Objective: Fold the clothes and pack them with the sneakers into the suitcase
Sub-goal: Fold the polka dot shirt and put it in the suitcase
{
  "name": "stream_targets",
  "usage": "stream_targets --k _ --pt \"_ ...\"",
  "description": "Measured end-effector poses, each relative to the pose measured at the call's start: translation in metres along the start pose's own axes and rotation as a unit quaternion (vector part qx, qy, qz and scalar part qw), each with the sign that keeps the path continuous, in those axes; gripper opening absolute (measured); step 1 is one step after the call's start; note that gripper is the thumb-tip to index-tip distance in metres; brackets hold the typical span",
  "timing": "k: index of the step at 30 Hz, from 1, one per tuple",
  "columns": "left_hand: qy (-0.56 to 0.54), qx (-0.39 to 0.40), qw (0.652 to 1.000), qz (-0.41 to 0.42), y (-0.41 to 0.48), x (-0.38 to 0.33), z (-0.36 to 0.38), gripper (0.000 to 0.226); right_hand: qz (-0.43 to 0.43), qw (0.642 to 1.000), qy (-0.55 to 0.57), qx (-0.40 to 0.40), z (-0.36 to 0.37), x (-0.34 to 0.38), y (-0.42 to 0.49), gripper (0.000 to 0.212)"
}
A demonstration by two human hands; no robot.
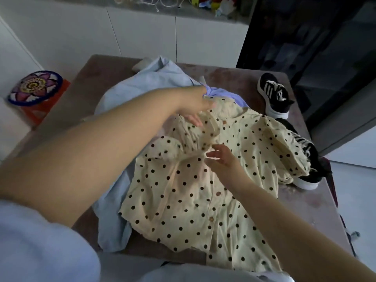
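Observation:
A cream shirt with black dots (183, 200) lies spread across the brown table (305, 202), front up and buttoned. Beneath it is a pale blue garment (146, 82) that reaches to the far left. My left hand (195, 104) is stretched to the shirt's collar, fingers curled into the cloth there. Above the shirt's chest my right hand (221, 157) hovers with fingers spread and relaxed. Two black sneakers with white stripes stand at the table's right side, one (274, 94) at the back, the other (309, 161) partly under the shirt's sleeve. No suitcase is in view.
A red stool with a round flower-patterned cushion (35, 88) stands left of the table. White cabinets (142, 33) run behind it. A dark glass cabinet (305, 47) stands at the back right.

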State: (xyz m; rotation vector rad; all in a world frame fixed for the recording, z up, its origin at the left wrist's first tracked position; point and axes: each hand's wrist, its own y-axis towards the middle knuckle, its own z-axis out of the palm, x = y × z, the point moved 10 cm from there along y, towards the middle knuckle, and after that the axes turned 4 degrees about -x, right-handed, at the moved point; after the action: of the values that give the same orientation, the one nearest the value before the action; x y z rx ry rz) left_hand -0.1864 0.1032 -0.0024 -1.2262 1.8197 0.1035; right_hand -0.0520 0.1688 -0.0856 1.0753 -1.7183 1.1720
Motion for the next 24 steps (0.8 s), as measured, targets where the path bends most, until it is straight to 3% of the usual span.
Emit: stream_targets --k 3,5,8,10,14,19,21,24 --pt "0.231 -0.149 0.957 0.087 0.000 0.009 -0.007 0.041 0.045 0.998 -0.032 -0.005 -0.016 -0.022 -0.004 0.042" --pt "0.298 -0.124 0.942 0.093 0.002 0.044 0.015 0.049 0.060 0.996 -0.063 -0.014 -0.031 -0.038 -0.009 0.039" --pt "0.412 -0.039 0.910 0.024 0.003 0.115 0.048 0.066 0.020 0.984 -0.154 -0.083 -0.075 -0.046 -0.018 0.034" --pt "0.422 -0.062 0.905 0.013 0.004 0.139 0.046 0.067 -0.018 0.954 -0.238 -0.181 -0.121 -0.039 -0.026 0.033" --pt "0.331 -0.127 0.935 -0.026 0.004 0.144 0.027 0.073 -0.014 0.878 -0.329 -0.348 -0.220 -0.030 -0.034 0.044" --pt "0.358 -0.156 0.921 -0.012 -0.002 0.118 0.026 0.078 0.069 0.868 -0.403 -0.281 -0.249 -0.051 -0.004 0.057" --pt "0.376 -0.158 0.913 0.015 -0.005 0.101 0.034 0.077 0.104 0.846 -0.461 -0.248 -0.243 -0.057 0.003 0.062" --pt "0.357 -0.143 0.922 0.043 -0.005 0.087 0.047 0.078 0.123 0.823 -0.509 -0.221 -0.243 -0.064 0.011 0.037"
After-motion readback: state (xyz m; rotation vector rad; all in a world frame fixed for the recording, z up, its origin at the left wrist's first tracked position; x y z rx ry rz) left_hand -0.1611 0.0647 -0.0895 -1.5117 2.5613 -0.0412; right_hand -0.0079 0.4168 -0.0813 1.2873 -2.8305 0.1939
